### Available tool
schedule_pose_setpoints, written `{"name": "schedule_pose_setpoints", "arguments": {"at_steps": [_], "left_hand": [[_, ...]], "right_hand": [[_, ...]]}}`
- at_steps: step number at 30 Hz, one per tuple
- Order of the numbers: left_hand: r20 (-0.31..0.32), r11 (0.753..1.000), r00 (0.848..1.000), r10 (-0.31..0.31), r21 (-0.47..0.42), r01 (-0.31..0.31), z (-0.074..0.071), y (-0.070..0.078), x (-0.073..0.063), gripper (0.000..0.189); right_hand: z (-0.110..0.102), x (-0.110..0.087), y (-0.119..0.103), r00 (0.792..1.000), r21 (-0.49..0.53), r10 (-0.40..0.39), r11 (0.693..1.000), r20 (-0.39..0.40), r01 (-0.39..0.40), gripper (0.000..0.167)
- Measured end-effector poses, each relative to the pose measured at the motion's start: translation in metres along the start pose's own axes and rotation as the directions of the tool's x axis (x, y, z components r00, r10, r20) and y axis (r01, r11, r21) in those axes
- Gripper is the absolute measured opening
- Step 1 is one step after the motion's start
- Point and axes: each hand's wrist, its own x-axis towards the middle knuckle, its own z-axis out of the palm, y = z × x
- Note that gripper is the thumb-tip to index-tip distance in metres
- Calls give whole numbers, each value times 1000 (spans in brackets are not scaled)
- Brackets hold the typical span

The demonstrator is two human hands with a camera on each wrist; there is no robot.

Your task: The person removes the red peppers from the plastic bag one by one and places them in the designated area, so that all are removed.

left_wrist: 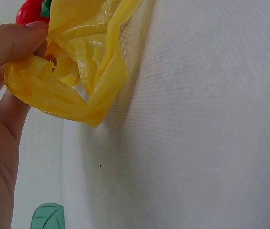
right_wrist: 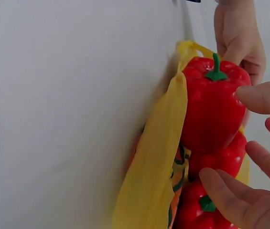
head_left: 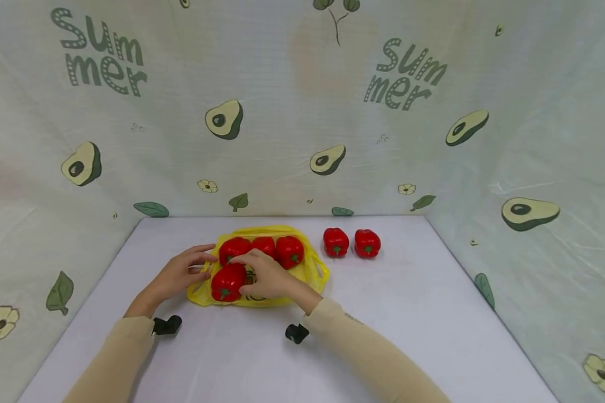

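A red bell pepper [head_left: 228, 282] with a green stem lies at the near left of a yellow plastic bag [head_left: 312, 274]. Behind it in the bag sit several more, among them a bell pepper [head_left: 289, 252] at the right. My left hand [head_left: 178, 274] pinches the bag's left edge [left_wrist: 53, 90] between thumb and fingers. Over the front pepper hovers my right hand [head_left: 267, 277], its fingers spread and relaxed. One fingertip [right_wrist: 244, 94] is at the front pepper's side; whether it touches cannot be told. The right hand partly hides the peppers behind.
Two more red bell peppers, one [head_left: 335, 242] beside another [head_left: 367, 243], stand on the white table [head_left: 408, 313] right of the bag. A curtain [head_left: 282, 112] printed with avocados surrounds the table at the back and sides.
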Motion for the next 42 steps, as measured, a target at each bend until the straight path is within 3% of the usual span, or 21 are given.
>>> {"name": "schedule_pose_setpoints", "arguments": {"at_steps": [12, 25, 42], "left_hand": [[10, 1000, 1000, -6, 9, 6, -3, -1, -4, 34], [15, 1000, 1000, -9, -5, 9, -3, 0, -1, 36], [17, 1000, 1000, 3, 3, -3, -2, 3, 0, 35]], "right_hand": [[12, 3, -14, 999, -29, 40, 999, 24, -40, 65], [18, 5, -13, 998, -17, 62, 998, 25, -61, 63], [33, 7, -9, 994, 18, 92, 996, -57, -92, 58]]}}
